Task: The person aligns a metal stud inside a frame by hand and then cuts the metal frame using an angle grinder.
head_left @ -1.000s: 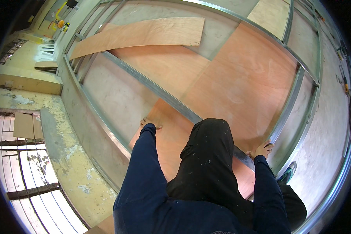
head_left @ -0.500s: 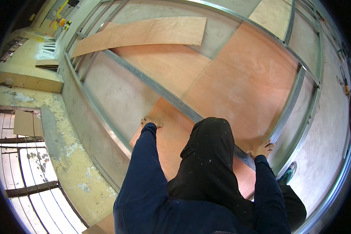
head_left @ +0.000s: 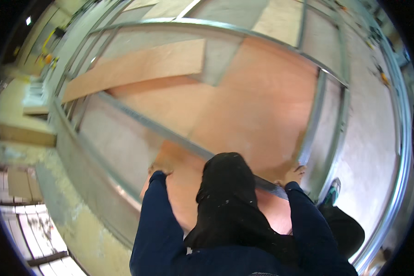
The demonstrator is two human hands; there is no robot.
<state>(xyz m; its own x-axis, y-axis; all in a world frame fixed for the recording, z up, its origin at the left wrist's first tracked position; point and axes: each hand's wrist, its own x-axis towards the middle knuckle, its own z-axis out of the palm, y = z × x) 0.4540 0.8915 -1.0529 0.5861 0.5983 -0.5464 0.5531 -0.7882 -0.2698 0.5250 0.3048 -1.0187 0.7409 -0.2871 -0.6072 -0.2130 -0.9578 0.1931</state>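
A large reddish plywood sheet (head_left: 257,101) lies across the metal frame, passing beneath a long diagonal metal stud (head_left: 147,123). My left hand (head_left: 161,169) grips the sheet's left edge, thumb side on its face; some fingers are blurred. On the right, my right hand (head_left: 293,175) has its fingers curled over the near end of a short metal stud (head_left: 313,117) along the sheet's right edge. My dark-trousered knee (head_left: 227,184) is between my arms, over the diagonal stud. A narrower plywood strip (head_left: 142,64) rests across the frame at the far left.
Galvanised rails (head_left: 244,30) cross the far side. More rails (head_left: 402,152) curve along the right, with orange-handled tools (head_left: 382,77) on the floor. A peeling yellow wall (head_left: 73,202) and barred window (head_left: 41,230) stand at left. My shoe (head_left: 333,189) is near the right-hand rail.
The view has swung, so the frame and sheet appear further left and lower. Both hands keep the same places on the sheet's edge and stud. The picture is more blurred.
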